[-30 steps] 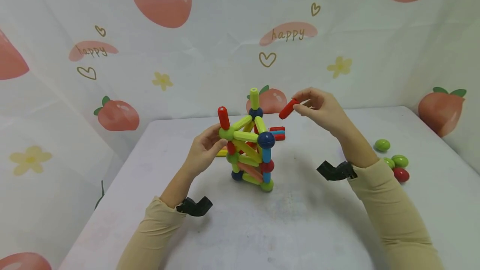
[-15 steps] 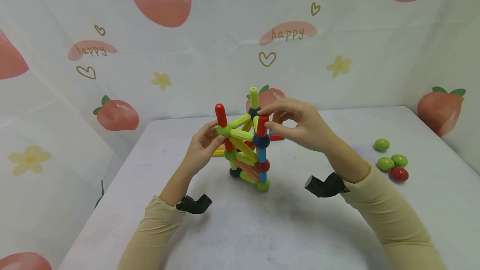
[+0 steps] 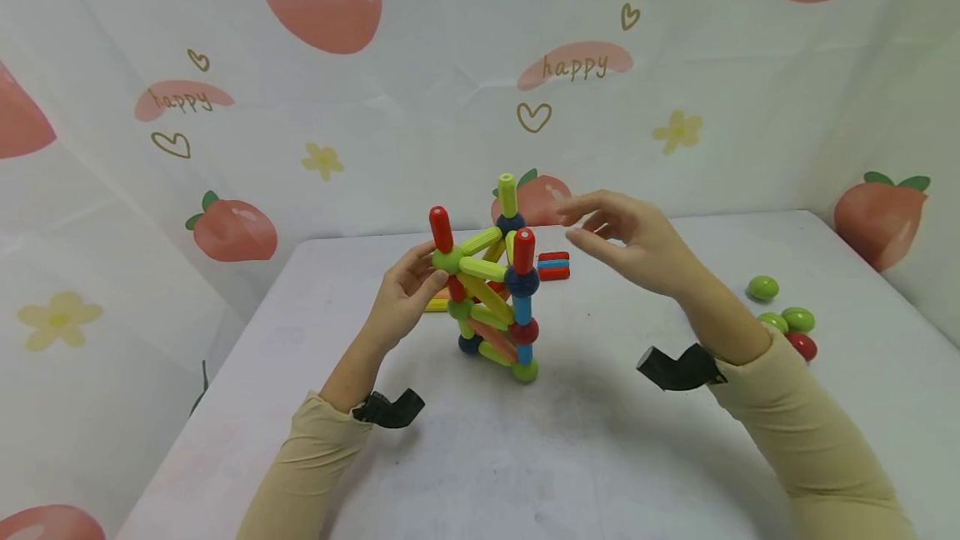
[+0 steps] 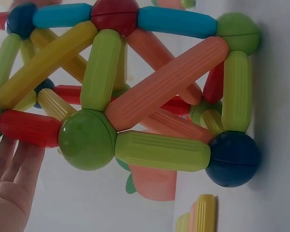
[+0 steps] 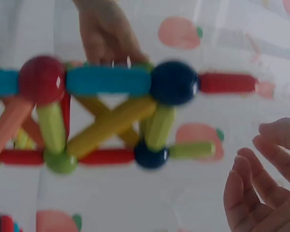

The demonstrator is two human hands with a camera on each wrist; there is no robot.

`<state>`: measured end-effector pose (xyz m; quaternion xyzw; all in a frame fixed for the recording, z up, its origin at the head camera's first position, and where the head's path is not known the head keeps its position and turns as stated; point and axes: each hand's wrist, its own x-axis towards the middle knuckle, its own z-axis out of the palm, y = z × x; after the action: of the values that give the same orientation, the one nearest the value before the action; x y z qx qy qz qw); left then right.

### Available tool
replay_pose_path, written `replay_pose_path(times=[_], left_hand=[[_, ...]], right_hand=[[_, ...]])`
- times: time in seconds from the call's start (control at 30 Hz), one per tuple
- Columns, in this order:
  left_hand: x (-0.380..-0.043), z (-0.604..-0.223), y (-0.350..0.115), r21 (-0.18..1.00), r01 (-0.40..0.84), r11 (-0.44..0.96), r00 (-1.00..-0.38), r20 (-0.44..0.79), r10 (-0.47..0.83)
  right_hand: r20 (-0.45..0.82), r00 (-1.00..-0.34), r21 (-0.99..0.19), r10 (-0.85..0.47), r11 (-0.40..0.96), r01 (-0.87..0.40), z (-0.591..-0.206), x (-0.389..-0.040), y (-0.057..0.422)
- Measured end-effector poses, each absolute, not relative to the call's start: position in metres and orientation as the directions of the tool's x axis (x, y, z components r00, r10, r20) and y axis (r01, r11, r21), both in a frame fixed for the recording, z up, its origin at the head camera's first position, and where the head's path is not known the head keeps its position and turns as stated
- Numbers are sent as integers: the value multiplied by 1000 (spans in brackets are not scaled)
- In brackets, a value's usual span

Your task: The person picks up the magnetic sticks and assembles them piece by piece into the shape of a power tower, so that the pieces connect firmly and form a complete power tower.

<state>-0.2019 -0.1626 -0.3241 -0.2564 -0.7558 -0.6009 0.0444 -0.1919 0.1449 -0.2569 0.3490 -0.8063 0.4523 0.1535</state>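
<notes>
A tower of magnetic building rods and balls (image 3: pixel 522 309) stands upright on the table in the head view. My left hand (image 3: pixel 405 294) grips its upper left corner, thumb on the front at the light green ball (image 3: pixel 447 260) and fingers partly hidden behind. Three rods point up from the top balls: a red rod (image 3: pixel 440 229) at left, a lime rod (image 3: pixel 507 195) at the back and another red rod (image 3: pixel 524 250) on the dark blue ball (image 3: pixel 522 281) at front right. Right of the tower, my right hand (image 3: pixel 637 240) hovers with loosely bent fingers, holding nothing.
Red and blue rods (image 3: pixel 554 265) lie behind the tower to the right. Yellow and orange rods (image 3: pixel 437 304) lie behind it at left, partly covered. Several green balls (image 3: pixel 763 287) and a red ball (image 3: pixel 803 347) rest at the table's right. A printed cloth backdrop (image 3: pixel 420 107) hangs behind.
My right hand has brought a red rod leftward onto the front right dark blue ball, let it go and drawn back right. The tower has shifted slightly left; my left hand still holds it.
</notes>
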Motion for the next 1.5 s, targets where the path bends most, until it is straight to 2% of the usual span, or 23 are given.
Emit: replay_pose_path(times=[0.17,0.33,0.47,0.6,0.8,1.1,1.3,1.5], left_hand=[[-202,-322,-163,891,430,143,-868,365,338],[-202,-322,-163,889,431,152,-868,363,340],[-202,-322,-161,891,431,143,-865,363,345],[-202,-322,-157,893,435,118,-855,368,366],[-204,-324,-150,890,445,98,-840,377,390],[-203,-323,-146,889,445,104,-842,376,387],[-204,-324,-146,886,450,109,-839,379,390],[-203,-324,-145,885,455,93,-834,388,392]], right_hand=[[462,-836,-672,-297,498,-549,-266,-206,195],[203,-966,-677,-162,690,-258,-279,-222,261],[-16,-991,-622,-130,777,-92,-293,-233,312],[-133,-985,-596,-110,803,-9,-312,-239,347],[-218,-968,-547,-122,837,17,-339,-240,370],[-254,-957,-556,-140,831,26,-359,-242,374],[-236,-963,-557,-134,830,21,-357,-245,368],[-150,-977,-589,-153,807,-37,-331,-246,337]])
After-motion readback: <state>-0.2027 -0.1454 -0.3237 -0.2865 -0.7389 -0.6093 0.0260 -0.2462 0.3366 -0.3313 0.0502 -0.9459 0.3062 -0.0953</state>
